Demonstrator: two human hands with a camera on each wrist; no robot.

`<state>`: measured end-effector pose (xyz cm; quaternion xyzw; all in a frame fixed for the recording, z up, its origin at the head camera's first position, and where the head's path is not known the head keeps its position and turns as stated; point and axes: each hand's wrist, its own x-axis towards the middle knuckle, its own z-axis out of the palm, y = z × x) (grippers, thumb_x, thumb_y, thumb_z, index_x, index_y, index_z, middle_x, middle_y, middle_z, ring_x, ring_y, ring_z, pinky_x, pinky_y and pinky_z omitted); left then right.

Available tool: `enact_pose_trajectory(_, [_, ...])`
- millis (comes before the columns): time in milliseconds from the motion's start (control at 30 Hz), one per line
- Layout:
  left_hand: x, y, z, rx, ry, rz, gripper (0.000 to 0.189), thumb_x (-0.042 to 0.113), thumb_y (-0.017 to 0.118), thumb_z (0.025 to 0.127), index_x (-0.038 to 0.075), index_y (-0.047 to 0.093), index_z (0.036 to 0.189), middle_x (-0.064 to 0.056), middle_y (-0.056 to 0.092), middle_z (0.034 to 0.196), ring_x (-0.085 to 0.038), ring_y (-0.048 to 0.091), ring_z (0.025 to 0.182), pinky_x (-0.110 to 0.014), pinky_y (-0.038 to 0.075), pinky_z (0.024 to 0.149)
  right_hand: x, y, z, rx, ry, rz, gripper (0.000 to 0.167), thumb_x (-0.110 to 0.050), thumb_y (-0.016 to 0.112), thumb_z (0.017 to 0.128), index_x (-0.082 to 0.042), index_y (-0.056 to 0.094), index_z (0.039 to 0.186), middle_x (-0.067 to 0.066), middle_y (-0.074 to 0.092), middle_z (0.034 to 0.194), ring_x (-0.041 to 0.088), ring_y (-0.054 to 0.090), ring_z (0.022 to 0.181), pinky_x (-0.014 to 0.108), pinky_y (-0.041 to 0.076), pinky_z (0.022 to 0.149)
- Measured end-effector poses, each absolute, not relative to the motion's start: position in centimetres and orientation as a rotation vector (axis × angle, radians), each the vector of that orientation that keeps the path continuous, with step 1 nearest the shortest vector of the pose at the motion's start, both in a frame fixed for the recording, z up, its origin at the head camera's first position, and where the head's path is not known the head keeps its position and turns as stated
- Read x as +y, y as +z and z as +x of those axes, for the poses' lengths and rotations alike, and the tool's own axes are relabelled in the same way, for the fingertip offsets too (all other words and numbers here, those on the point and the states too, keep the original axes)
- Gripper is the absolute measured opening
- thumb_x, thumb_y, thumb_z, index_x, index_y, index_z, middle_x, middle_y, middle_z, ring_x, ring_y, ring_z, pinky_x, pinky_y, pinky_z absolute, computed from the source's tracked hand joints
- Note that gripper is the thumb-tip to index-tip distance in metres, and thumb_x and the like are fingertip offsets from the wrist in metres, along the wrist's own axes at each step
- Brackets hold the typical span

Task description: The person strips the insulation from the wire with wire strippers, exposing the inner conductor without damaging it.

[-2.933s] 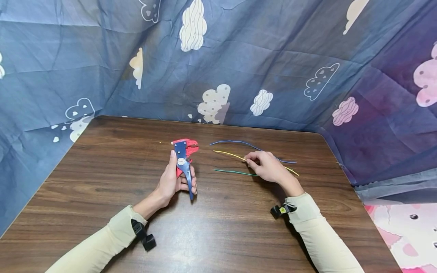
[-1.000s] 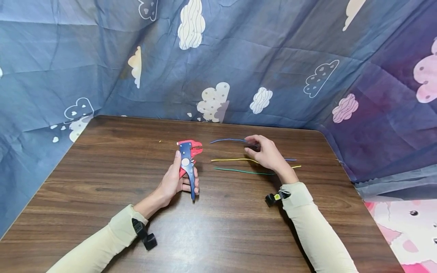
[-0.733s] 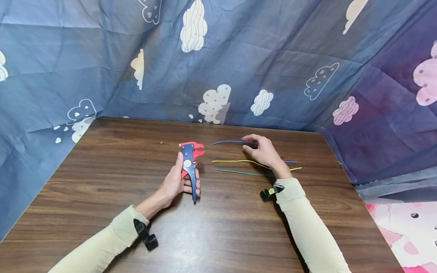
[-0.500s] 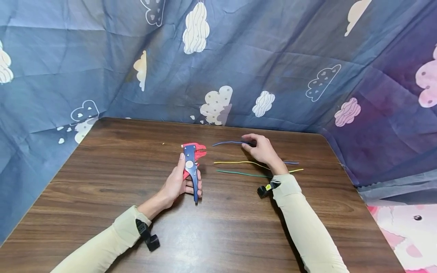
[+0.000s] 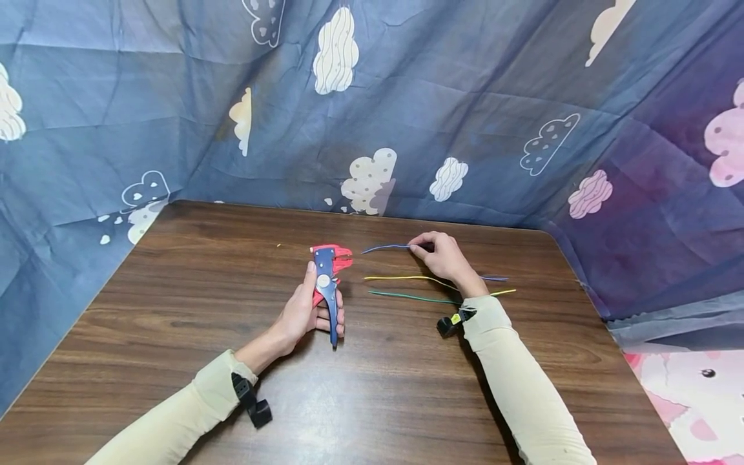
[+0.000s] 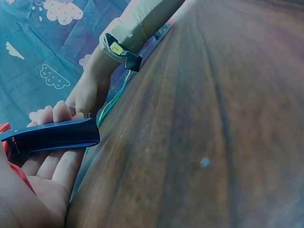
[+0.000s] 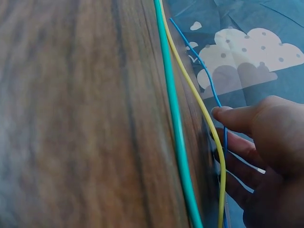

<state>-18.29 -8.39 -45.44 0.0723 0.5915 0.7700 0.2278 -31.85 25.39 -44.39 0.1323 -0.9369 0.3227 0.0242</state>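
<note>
My left hand [image 5: 298, 316] grips a blue and red wire stripper [image 5: 323, 271] left of the wires, its red head pointing up and right. In the left wrist view the stripper's blue handle [image 6: 57, 137] lies across the curled fingers. My right hand [image 5: 446, 259] pinches a blue wire [image 5: 385, 247] between thumb and index finger; the wire's middle is hidden behind the hand. Nearer to me lie a yellow wire [image 5: 395, 278] and a green wire [image 5: 407, 296], both partly covered by the right wrist. The right wrist view shows the thumb on the blue wire [image 7: 209, 76].
A tiny yellow scrap [image 5: 278, 245] lies on the brown wooden table [image 5: 174, 323], left of the stripper. Behind the table's far edge hangs a blue curtain [image 5: 279, 161] with a cloud print. Its purple part [image 5: 651, 206] borders the right side.
My right hand has let go of the yellow wire, moved to the blue wire and closed its fingertips on it. The yellow wire lies nearer the green one. The stripper has shifted slightly right.
</note>
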Motion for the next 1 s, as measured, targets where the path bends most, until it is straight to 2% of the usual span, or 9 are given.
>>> enact_pose_trajectory(333, [-8.5,-45.8,-18.3,1.638,2.11,0.215,0.099,0.085,0.013,0.103,-0.004,0.057,0.108,-0.008,0.071,0.081,-0.023,0.076,0.071,-0.044,0.069,0.074,25.6,-43.6,-31.9,-2.732,0.997,0.422,0.021,-0.024,0.067,0.109,-0.009,0.08,0.117,0.009,0.081,0.109,0.024,0.066,0.091,0.038,0.053,0.082])
enact_pose_trajectory(567, [-8.4,-45.7,-18.3,1.635,2.133,0.217,0.101,0.086,0.013,0.102,-0.005,0.057,0.108,-0.009,0.071,0.08,-0.023,0.076,0.07,-0.044,0.069,0.072,25.9,-42.2,-31.3,-2.553,0.996,0.437,0.017,-0.02,0.071,0.107,-0.008,0.08,0.116,0.009,0.079,0.109,0.02,0.069,0.097,0.045,0.061,0.093])
enact_pose_trajectory(767, [-8.4,-45.7,-18.2,1.65,2.139,0.228,0.101,0.084,0.013,0.103,-0.007,0.056,0.109,-0.008,0.072,0.081,-0.023,0.076,0.069,-0.043,0.069,0.072,26.0,-41.3,-30.0,-2.473,0.963,0.494,0.017,-0.022,0.071,0.107,-0.011,0.081,0.115,0.006,0.078,0.11,0.019,0.072,0.103,0.044,0.062,0.094])
enact_pose_trajectory(1000, [-8.4,-45.8,-18.2,1.629,2.164,0.22,0.098,0.087,0.013,0.101,0.0,0.058,0.103,-0.009,0.073,0.079,-0.023,0.076,0.069,-0.044,0.069,0.073,25.1,-39.6,-27.5,-2.317,0.994,0.619,0.012,-0.018,0.073,0.106,-0.012,0.081,0.113,0.003,0.076,0.104,0.014,0.068,0.097,0.021,0.052,0.091])
